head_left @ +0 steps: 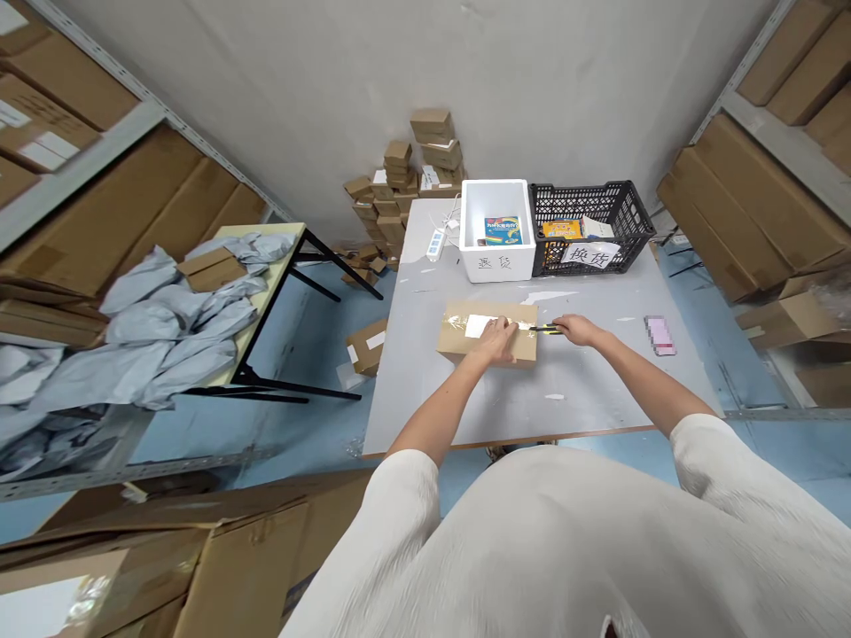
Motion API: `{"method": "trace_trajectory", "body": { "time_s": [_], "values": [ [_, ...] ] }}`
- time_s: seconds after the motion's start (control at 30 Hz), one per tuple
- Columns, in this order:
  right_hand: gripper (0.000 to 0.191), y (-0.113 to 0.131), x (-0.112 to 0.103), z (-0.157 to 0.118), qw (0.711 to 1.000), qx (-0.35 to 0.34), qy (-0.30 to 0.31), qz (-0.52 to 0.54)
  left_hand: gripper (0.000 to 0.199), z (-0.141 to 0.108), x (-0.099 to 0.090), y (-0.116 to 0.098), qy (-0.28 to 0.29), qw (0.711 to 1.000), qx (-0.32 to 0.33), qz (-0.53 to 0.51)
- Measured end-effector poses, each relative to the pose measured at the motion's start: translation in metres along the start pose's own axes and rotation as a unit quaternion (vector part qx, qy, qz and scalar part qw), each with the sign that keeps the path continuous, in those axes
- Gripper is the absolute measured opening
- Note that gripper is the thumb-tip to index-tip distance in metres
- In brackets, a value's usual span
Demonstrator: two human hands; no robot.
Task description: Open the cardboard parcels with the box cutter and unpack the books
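A taped cardboard box [455,340] with a white label [476,326] lies on the grey table [425,399]. My left hand [495,341] rests on top of the box, fingers apart over its right half. Closed around a black and yellow utility knife [548,329] is my right hand [577,330], just right of the box. The knife points left, its tip at the taped right end of the top. Whether the blade touches the tape I cannot tell.
Behind the box stand a white foam box [498,266] and a black plastic crate [631,226], both holding colourful packs. A power strip [435,245] lies left of them, a blurred pink phone [659,336] at right. Grey parcels [179,310] cover a side table. Cartons surround the workspace.
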State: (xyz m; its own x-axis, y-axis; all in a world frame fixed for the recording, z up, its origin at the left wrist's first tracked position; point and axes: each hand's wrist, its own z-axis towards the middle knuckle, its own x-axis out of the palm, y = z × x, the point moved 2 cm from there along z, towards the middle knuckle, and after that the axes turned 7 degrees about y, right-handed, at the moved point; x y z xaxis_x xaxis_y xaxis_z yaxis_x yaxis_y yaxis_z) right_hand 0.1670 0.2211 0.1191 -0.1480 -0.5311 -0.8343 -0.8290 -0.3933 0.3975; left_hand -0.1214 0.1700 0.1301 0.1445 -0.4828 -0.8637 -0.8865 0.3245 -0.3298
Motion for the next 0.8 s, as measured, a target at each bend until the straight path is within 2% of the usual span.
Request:
{"method": "trace_trajectory", "body": {
  "time_s": [0.13,0.37,0.53,0.67,0.73,0.8],
  "values": [
    [0.028,-0.005,0.002,-0.004,0.995,0.015,0.046,0.088,0.089,-0.001,0.0,0.0,-0.002,1.0,0.002,0.003],
    [0.027,-0.005,0.001,-0.011,0.989,0.027,0.021,0.146,0.085,-0.001,0.003,-0.001,-0.007,1.0,-0.001,0.008],
    [0.03,-0.004,0.008,-0.024,0.984,0.012,0.061,0.166,0.09,0.001,0.001,-0.002,-0.01,1.0,-0.002,0.006],
    [0.031,-0.008,0.01,-0.032,0.978,0.045,0.022,0.204,0.094,-0.001,0.0,-0.001,0.004,1.0,0.003,-0.003],
    [0.03,-0.011,0.009,-0.035,0.965,0.085,0.013,0.249,0.098,-0.003,-0.002,0.0,-0.001,1.0,0.005,-0.024],
    [0.032,-0.012,0.008,-0.038,0.948,0.099,0.008,0.303,0.095,-0.003,-0.005,0.0,-0.016,0.998,-0.004,-0.053]
  ]
}}
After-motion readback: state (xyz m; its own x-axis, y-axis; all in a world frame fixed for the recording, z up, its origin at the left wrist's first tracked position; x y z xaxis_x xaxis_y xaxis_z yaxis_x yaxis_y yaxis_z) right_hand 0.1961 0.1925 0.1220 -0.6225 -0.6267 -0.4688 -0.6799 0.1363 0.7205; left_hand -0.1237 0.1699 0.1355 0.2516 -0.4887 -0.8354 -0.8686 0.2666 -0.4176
